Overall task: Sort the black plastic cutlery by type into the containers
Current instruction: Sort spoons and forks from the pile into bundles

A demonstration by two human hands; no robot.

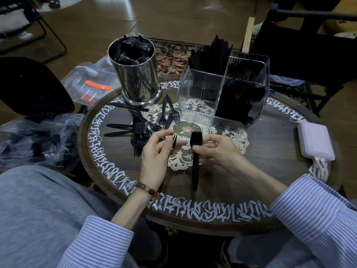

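- Head view is showing a round table point(286, 144) carrying a clear divided container point(222, 89) and a steel canister point(135, 74).
- Container's back and right compartments are holding black cutlery; front-left one is looking empty.
- Loose pile of forks and knives point(139, 130) is lying left of centre, unsorted.
- Right hand point(216, 149) is pinching a fork point(195, 151) by the neck, tines up.
- Left hand point(156, 151) is gripping a second fork point(173, 141).
- Judging: mid-sort; next, both forks are needing a drop into the fork compartment.

Blue-and-white striped sleeves point(313, 215) cover both arms, a brown beaded bracelet point(147, 188) circles the left wrist, grey trousers point(38, 206) below.
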